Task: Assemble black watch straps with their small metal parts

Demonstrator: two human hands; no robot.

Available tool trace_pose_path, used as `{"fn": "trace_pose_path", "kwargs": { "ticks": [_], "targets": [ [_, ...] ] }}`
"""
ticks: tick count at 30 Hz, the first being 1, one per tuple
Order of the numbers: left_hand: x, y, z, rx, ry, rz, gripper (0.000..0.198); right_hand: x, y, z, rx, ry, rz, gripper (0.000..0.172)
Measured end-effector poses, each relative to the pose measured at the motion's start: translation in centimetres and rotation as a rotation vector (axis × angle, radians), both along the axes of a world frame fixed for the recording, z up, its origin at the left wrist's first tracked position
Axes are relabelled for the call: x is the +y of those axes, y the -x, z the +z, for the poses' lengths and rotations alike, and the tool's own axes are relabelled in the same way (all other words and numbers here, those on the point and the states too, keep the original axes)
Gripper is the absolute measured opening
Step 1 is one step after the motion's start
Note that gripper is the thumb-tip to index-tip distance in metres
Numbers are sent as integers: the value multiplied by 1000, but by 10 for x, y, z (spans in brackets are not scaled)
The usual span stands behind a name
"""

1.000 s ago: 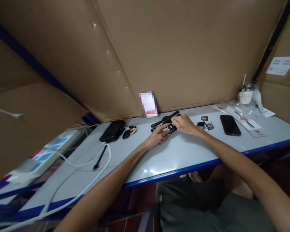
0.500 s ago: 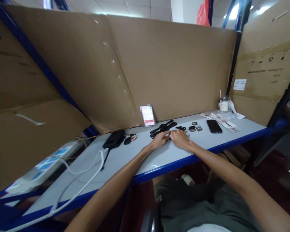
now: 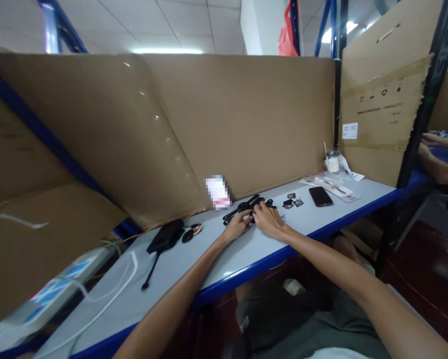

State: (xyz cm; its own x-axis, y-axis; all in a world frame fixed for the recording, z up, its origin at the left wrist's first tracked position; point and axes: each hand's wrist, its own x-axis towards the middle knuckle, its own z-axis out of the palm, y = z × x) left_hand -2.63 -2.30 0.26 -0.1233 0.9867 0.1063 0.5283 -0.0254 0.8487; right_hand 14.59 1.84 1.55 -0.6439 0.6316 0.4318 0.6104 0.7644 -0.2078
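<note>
On the grey table (image 3: 242, 249), my left hand (image 3: 237, 225) and my right hand (image 3: 267, 218) meet at the near side of a heap of black straps (image 3: 242, 206). The fingers of both hands are bent towards each other around something small and dark that I cannot make out. Just right of my right hand lie small dark and metallic square pieces (image 3: 289, 203). Behind the straps, a lit phone-like screen (image 3: 218, 192) leans on the cardboard, its content blurred.
A black phone (image 3: 320, 196) and clear plastic packaging (image 3: 330, 183) lie to the right. On the left are a black case (image 3: 166, 236), small round black pieces (image 3: 188, 236), a white cable (image 3: 115, 299) and a power strip (image 3: 52, 294). Another person's arms (image 3: 440, 164) show at far right.
The camera view has tilted up and shifted right, so the table items appear further left. Both hands stay together at the straps, with slightly changed finger poses.
</note>
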Motion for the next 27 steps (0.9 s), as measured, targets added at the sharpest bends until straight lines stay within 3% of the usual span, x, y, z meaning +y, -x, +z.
{"fn": "trace_pose_path", "kwargs": {
  "ticks": [5,8,12,15,18,23,25,27],
  "targets": [
    [-8,6,6,-208,-106,150,43,23,-22,15,183,66,-131,35],
    [-13,9,12,-249,-174,266,40,39,-39,17,119,153,-188,36],
    [-15,10,16,-225,-157,293,38,36,-41,15,116,-9,-41,46],
    [-16,8,17,-191,-116,201,41,28,-29,22,56,-226,145,55],
    [-18,5,19,-198,-67,64,51,27,-17,36,-144,-276,303,43],
    [-16,12,23,-235,-24,9,76,41,-21,54,-292,-26,277,33],
    [-12,21,22,-244,-122,145,80,55,-32,56,-286,88,238,36],
    [-9,30,20,-59,-272,371,69,75,-45,56,-278,188,87,37]
  ]
}}
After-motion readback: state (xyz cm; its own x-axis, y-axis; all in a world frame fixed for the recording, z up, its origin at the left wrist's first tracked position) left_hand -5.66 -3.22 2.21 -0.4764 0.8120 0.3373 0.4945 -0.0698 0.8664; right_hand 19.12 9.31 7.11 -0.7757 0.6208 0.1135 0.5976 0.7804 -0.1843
